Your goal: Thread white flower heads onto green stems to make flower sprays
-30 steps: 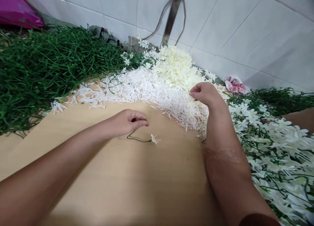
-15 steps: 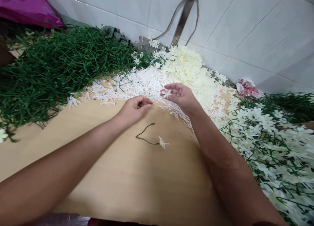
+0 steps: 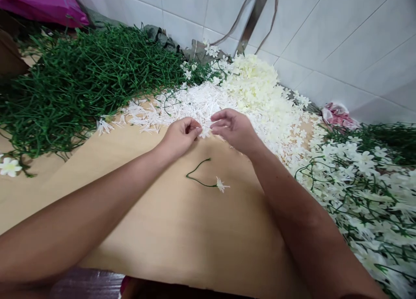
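A small white artificial flower head [image 3: 204,131] sits at the fingertips of my left hand [image 3: 182,135], its thumb and forefinger pinched together. Just to its right is my right hand [image 3: 234,128], fingers curved and apart; whether a fingertip brushes the petals I cannot make out. On the cardboard sheet [image 3: 156,229] below both hands lies one green stem [image 3: 199,180] with a white spiky tip [image 3: 222,185]. Beyond my hands spreads a heap of thin white stamen pieces [image 3: 188,102], and behind my right hand a mound of cream petal pieces [image 3: 255,80].
A big pile of green stems [image 3: 107,69] fills the left. Flowers on stems [image 3: 364,199] are heaped at the right, near a pink and white cloth [image 3: 339,116]. A tiled wall [image 3: 302,26] closes off the back, with a magenta bag [image 3: 45,4] at the far left.
The white flower head has passed from my right fingers to my left fingertips. My hands have come closer together. The whole view has shifted slightly.
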The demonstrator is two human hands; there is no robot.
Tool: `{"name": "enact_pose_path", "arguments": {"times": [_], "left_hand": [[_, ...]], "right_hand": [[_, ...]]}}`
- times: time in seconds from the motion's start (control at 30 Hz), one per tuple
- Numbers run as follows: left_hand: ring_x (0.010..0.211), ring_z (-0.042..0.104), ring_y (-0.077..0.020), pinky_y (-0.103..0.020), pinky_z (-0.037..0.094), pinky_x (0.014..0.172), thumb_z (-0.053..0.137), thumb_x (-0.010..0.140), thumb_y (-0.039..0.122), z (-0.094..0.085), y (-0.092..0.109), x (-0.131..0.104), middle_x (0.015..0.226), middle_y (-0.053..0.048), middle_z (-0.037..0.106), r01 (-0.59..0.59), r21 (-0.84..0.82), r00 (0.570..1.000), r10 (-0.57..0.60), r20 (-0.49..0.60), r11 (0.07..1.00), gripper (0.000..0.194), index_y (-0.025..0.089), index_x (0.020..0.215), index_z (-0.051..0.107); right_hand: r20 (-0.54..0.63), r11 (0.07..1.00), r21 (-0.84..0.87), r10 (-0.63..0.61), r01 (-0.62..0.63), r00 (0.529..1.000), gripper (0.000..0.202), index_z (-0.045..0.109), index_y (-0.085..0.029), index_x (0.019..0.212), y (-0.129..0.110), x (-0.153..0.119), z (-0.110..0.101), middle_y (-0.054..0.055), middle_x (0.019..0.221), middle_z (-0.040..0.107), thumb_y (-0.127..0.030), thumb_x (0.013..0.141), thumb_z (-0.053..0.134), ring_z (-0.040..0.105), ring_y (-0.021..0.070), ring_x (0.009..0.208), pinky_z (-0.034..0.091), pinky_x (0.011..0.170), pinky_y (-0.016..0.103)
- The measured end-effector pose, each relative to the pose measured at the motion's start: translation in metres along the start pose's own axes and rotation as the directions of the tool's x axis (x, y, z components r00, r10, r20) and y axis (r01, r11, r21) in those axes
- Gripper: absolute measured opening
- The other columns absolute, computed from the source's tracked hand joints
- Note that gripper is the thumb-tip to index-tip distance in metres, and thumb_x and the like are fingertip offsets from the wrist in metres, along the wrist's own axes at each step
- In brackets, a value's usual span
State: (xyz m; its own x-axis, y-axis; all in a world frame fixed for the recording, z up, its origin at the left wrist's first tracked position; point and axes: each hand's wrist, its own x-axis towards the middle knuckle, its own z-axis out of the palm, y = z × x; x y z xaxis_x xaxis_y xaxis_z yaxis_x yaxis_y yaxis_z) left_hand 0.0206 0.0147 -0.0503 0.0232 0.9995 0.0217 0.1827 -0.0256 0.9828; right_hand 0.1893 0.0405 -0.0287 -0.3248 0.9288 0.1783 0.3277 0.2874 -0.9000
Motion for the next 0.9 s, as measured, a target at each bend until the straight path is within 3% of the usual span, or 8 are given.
{"name": "enact_pose_path", "arguments": {"times": [0.13, 0.23, 0.33, 0.43, 0.6, 0.73, 0.9], "left_hand": [[0.048, 0.050, -0.0069, -0.021, 0.037, 0.050, 0.051, 0.081, 0.009, -0.001, 0.004, 0.002, 0.055, 0.005, 0.054, 0.098, -0.103, 0.994, -0.103, -0.047, 0.990, 0.013, 0.017, 0.071, 0.048], [0.047, 0.050, -0.0063, -0.020, 0.037, 0.049, 0.051, 0.080, 0.006, 0.000, 0.002, 0.003, 0.053, 0.006, 0.052, 0.073, -0.085, 0.996, -0.076, -0.035, 0.994, 0.014, 0.017, 0.071, 0.048], [0.047, 0.048, -0.0061, -0.019, 0.037, 0.049, 0.053, 0.078, 0.004, 0.001, -0.001, 0.004, 0.051, 0.007, 0.050, 0.033, -0.044, 0.999, -0.034, -0.031, 0.998, 0.014, 0.017, 0.074, 0.049], [0.049, 0.048, -0.0066, -0.019, 0.037, 0.050, 0.054, 0.076, 0.004, 0.002, -0.002, 0.004, 0.052, 0.007, 0.051, 0.024, -0.030, 0.999, -0.024, -0.023, 0.999, 0.014, 0.017, 0.076, 0.050], [0.053, 0.050, -0.0070, -0.021, 0.038, 0.053, 0.058, 0.073, 0.008, 0.001, -0.005, 0.004, 0.059, 0.005, 0.052, 0.015, -0.001, 1.000, -0.015, -0.020, 1.000, 0.011, 0.017, 0.077, 0.052], [0.055, 0.050, -0.0082, -0.023, 0.040, 0.055, 0.059, 0.072, 0.013, 0.001, -0.012, 0.005, 0.060, 0.006, 0.051, -0.032, -0.007, 0.999, 0.032, 0.010, 0.999, 0.010, 0.018, 0.078, 0.052], [0.055, 0.046, -0.0080, -0.023, 0.037, 0.054, 0.060, 0.070, 0.015, 0.001, -0.016, 0.005, 0.061, 0.005, 0.049, -0.079, 0.054, 0.997, 0.078, 0.019, 0.995, 0.012, 0.018, 0.078, 0.052]], "right_hand": [[-0.096, 0.953, -0.301, -0.059, 0.028, 0.994, 0.002, 0.059, -0.016, 0.074, 0.003, 0.001, -0.028, 0.001, 0.068, 0.057, -0.016, 0.072, 0.061, 0.054, 0.0129, 0.066, 0.047, 0.066, 0.033], [0.048, 0.802, -0.595, -0.033, 0.055, 0.998, 0.006, 0.061, -0.016, 0.071, 0.006, -0.002, -0.027, 0.002, 0.072, 0.057, -0.018, 0.069, 0.066, 0.050, 0.0132, 0.067, 0.042, 0.067, 0.032], [0.172, 0.641, -0.758, 0.021, 0.119, 0.985, 0.006, 0.059, -0.015, 0.069, 0.008, -0.006, -0.015, 0.005, 0.077, 0.058, -0.009, 0.071, 0.061, 0.049, 0.0155, 0.074, 0.039, 0.069, 0.031], [0.177, 0.620, -0.771, -0.012, 0.146, 0.984, 0.014, 0.055, -0.015, 0.067, 0.006, -0.007, -0.009, 0.005, 0.075, 0.057, -0.004, 0.074, 0.051, 0.048, 0.0159, 0.077, 0.036, 0.068, 0.029], [0.114, 0.772, -0.605, -0.160, 0.196, 0.981, 0.010, 0.054, -0.016, 0.072, -0.006, -0.009, -0.006, 0.001, 0.069, 0.055, -0.009, 0.078, 0.051, 0.045, 0.0115, 0.066, 0.036, 0.064, 0.026], [0.115, 0.662, -0.684, -0.320, 0.308, 0.941, 0.012, 0.058, -0.016, 0.075, -0.008, -0.011, 0.008, 0.005, 0.076, 0.056, -0.012, 0.081, 0.048, 0.046, 0.0161, 0.073, 0.038, 0.069, 0.031], [0.149, 0.511, -0.795, -0.360, 0.328, 0.921, 0.018, 0.060, -0.014, 0.076, -0.002, -0.013, 0.024, 0.011, 0.078, 0.056, -0.011, 0.083, 0.043, 0.046, 0.0214, 0.078, 0.040, 0.072, 0.036]]}}
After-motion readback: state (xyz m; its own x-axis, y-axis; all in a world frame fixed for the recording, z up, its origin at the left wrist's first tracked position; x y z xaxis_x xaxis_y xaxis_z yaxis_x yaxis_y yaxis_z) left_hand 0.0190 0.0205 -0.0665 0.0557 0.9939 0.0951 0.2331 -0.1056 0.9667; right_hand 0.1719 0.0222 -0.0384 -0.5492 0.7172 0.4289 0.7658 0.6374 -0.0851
